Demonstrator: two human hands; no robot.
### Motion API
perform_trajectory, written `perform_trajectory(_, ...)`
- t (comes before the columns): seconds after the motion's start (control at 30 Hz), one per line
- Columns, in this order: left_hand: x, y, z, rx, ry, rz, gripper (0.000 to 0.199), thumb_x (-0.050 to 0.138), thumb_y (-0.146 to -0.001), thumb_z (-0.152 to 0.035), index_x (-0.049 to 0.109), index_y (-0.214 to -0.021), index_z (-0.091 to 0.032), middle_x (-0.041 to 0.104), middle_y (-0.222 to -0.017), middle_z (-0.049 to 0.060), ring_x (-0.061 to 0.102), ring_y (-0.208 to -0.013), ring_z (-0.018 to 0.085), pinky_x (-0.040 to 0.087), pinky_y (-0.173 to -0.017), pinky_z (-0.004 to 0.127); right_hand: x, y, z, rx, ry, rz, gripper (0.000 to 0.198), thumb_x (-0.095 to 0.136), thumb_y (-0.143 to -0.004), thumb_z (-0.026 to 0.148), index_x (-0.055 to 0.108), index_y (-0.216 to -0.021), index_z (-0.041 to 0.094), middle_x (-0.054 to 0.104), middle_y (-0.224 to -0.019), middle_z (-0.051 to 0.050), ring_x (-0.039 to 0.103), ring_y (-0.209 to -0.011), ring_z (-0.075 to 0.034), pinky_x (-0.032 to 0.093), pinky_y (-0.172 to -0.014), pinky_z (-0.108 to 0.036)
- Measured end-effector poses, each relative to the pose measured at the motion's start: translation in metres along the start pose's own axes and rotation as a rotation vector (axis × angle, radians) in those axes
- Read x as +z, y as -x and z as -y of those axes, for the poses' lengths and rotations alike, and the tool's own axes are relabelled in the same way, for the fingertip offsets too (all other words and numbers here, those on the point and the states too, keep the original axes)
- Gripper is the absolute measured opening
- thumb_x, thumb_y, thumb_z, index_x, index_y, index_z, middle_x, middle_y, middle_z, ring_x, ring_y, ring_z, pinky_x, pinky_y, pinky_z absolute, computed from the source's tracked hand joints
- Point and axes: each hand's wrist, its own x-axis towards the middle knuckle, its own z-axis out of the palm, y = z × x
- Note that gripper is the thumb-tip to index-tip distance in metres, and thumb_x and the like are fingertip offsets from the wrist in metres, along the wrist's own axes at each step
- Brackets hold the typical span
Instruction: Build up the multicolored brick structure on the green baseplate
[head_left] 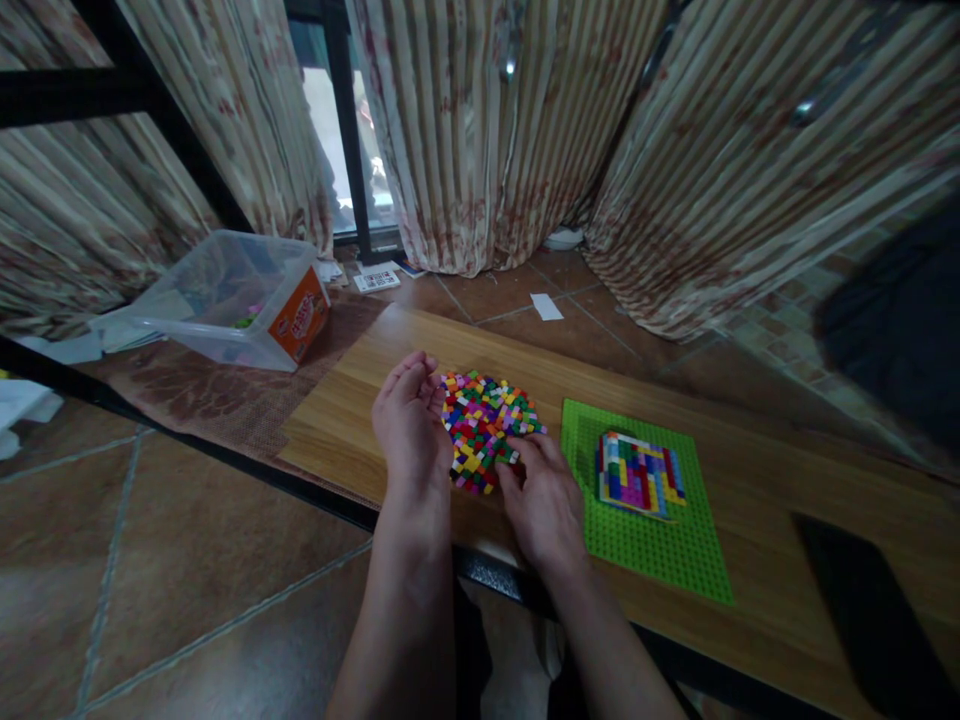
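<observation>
A heap of small toy bricks [480, 415] in many colours lies on the wooden table between my hands. My left hand [409, 415] rests at the heap's left edge, palm turned up and inward, with loosely curled fingers; whether bricks lie inside it is hidden. At the lower right of the heap, my right hand [546, 492] has its thumb and forefinger apart among the bricks, with a green and a whitish brick showing between them. To its right is a green baseplate [637, 555], carrying a flat multicoloured brick build [639, 475] with a striped pattern.
A clear plastic box [225, 290] with an orange label stands on a brown mat [180, 385] at the left. A dark flat object [870, 610] lies at the table's right. Curtains [510, 130] hang behind, and paper [546, 307] lies on the tiled floor.
</observation>
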Motion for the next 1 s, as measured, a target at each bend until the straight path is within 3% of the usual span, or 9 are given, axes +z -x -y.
perform_trajectory(0.5, -0.0006, 0.0012, 0.0037, -0.026, -0.009, 0.043, 0.007, 0.063, -0.072, -0.010, 0.067, -0.076, -0.014, 0.064, -0.069, 0.000, 0.055, -0.054, 0.004, 0.044, -0.051, 0.013, -0.0008, -0.0019, -0.0037, 0.001, 0.001, 0.024, 0.034, 0.056, -0.087, 0.026, 0.065, -0.120, 0.022, 0.057, -0.124, -0.010, 0.058, -0.114, -0.027, 0.052, -0.092, -0.041)
perform_trajectory(1.0, 0.0001, 0.0016, 0.0026, -0.019, -0.045, 0.045, 0.007, 0.063, -0.072, -0.010, 0.067, -0.076, -0.015, 0.064, -0.070, 0.000, 0.055, -0.054, 0.005, 0.044, -0.051, 0.015, -0.0057, -0.0033, -0.0060, 0.016, -0.072, 0.058, 0.024, 0.061, -0.082, 0.026, 0.066, -0.105, 0.023, 0.058, -0.121, -0.008, 0.062, -0.106, -0.025, 0.052, -0.092, -0.040)
